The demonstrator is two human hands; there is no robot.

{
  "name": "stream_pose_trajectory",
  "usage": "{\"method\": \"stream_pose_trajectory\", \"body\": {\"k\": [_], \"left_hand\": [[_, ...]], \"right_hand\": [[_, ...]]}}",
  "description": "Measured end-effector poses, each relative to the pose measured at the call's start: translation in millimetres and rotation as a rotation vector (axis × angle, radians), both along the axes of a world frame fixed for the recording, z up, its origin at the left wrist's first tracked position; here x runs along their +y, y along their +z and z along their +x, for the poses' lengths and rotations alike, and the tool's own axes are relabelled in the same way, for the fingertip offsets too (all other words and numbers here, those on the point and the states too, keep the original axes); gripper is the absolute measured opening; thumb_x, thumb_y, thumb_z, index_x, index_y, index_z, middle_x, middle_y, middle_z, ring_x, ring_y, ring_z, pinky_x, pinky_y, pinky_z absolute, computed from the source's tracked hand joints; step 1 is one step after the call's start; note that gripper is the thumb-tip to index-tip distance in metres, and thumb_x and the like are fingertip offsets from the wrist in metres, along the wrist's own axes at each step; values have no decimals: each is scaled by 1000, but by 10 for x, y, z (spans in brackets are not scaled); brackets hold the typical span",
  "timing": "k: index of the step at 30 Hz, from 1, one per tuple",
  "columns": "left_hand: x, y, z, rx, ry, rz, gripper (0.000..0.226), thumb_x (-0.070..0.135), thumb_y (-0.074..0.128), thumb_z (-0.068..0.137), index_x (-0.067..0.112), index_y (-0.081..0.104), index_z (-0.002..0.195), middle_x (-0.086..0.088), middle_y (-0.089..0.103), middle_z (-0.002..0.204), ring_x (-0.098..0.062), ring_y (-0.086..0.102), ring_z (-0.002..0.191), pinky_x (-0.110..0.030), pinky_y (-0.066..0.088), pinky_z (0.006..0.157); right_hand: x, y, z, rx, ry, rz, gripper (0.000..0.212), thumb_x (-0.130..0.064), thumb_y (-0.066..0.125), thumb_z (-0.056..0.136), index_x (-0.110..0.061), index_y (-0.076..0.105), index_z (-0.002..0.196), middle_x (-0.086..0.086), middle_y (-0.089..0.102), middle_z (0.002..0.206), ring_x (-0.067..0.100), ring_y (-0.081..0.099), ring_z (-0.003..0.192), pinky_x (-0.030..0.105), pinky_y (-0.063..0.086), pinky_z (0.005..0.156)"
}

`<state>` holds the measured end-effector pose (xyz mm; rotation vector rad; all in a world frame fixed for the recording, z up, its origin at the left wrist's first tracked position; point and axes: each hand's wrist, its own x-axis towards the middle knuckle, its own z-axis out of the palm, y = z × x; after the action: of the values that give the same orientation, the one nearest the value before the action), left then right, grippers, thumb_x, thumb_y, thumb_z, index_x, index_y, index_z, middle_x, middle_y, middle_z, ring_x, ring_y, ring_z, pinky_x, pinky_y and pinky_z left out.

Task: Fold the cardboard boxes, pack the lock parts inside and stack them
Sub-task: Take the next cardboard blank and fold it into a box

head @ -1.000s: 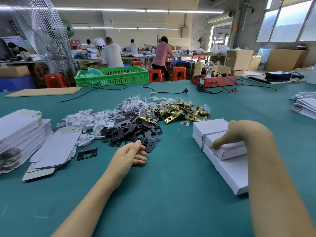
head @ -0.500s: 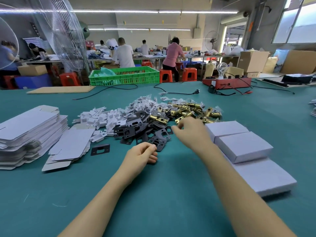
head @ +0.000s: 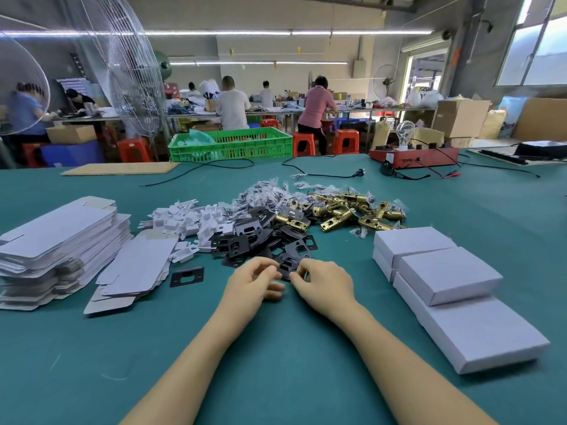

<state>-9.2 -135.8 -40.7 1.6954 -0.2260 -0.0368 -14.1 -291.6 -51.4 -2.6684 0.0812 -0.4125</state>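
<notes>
Both hands meet at frame centre, at the near edge of the pile of black strike plates (head: pixel 264 237). Left hand (head: pixel 250 283) and right hand (head: pixel 325 282) each pinch one black plate (head: pixel 288 265) from opposite sides; fingers curled, thumb and forefinger closing on its edges. Whether it is one plate or two stuck together, cannot tell.

Step in hand, by my reading: picking out a plate for packing. No open box lies ready before the hands.

Layout on the green surface (head: pixel 276 363):
- Flat box blanks (head: pixel 61 234) stacked at left of frame, a smaller loose heap (head: pixel 135 271) beside them.
- White plastic inserts (head: pixel 187 222) above centre-left, touching the black pile.
- Brass latches (head: pixel 352 210) above centre-right, bagged screws (head: pixel 264 191) behind.
- Closed white boxes (head: pixel 445 271) stacked at right of frame.
- One stray plate (head: pixel 186 276) alone, between the blanks and the left hand.

To do it well, probably: lift the plate clear of its neighbours before drawing it back, since the plates overlap and may drag along. Separate by sliding the thumbs apart if two cling. A blank likely needs folding first, so the part has somewhere to go.
</notes>
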Motion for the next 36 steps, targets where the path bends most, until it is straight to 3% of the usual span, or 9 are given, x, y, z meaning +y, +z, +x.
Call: {"method": "stream_pose_trajectory", "body": {"k": [4,10,14,20,25,27,30,32,36], "left_hand": [[276,142,142,47,293,-120,14,5,49,98,11,62,96,-14,68,97,-21,67,81,-31,58,72],[1082,115,287,-243,803,720,39,21,52,97,4,52,132,-19,45,142,-36,44,126,-44,35,98],[1253,-36,288,93,663,1145,77,62,37,96,16,17,155,-10,7,164,-23,4,151,-62,4,115],[1260,-67,337,128,657,1304,48,38,24,105,9,45,136,-7,41,148,-22,29,143,-62,7,116],[1214,-61,297,92,662,1315,49,34,16,106,6,48,132,-12,45,145,-25,30,142,-58,6,117],[1206,-31,271,-25,757,1207,39,21,21,106,5,55,119,-16,57,128,-32,45,124,-56,16,115],[1157,64,215,-259,962,833,29,11,31,104,-2,57,103,-28,63,94,-40,50,79,-52,44,79],[1053,122,162,-446,1030,599,36,19,34,107,-7,59,105,-32,62,81,-44,52,66,-44,37,58],[658,159,26,-827,849,584,31,12,48,101,-9,67,112,-28,67,71,-39,54,47,-39,40,42]], "right_hand": [[-28,2,9,18,19,48,21,-42,48,90,-27,57,78,-8,63,79,19,58,82,24,29,51],[-46,2,23,5,-1,68,24,-41,49,90,-24,61,80,-9,62,76,16,57,78,22,33,52],[-43,-5,33,11,-2,62,23,-41,49,91,-24,61,81,-9,62,77,16,58,79,23,35,54],[-39,8,18,11,-2,63,24,-40,48,91,-23,62,83,-9,63,78,16,57,80,23,36,56],[-32,21,1,10,-3,69,24,-40,48,92,-23,62,83,-9,63,78,15,58,79,23,38,57],[-32,19,5,7,0,72,24,-41,48,92,-23,62,83,-8,63,78,15,58,79,23,39,58],[-33,8,8,7,-1,67,24,-41,48,92,-23,62,82,-9,62,77,15,58,79,24,38,57],[-33,6,9,-1,-1,66,25,-41,49,92,-23,60,79,-10,59,72,15,56,76,23,35,54],[-3,51,-48,-149,95,381,43,-49,54,92,-13,59,70,-4,52,56,15,52,60,31,40,55]]}}
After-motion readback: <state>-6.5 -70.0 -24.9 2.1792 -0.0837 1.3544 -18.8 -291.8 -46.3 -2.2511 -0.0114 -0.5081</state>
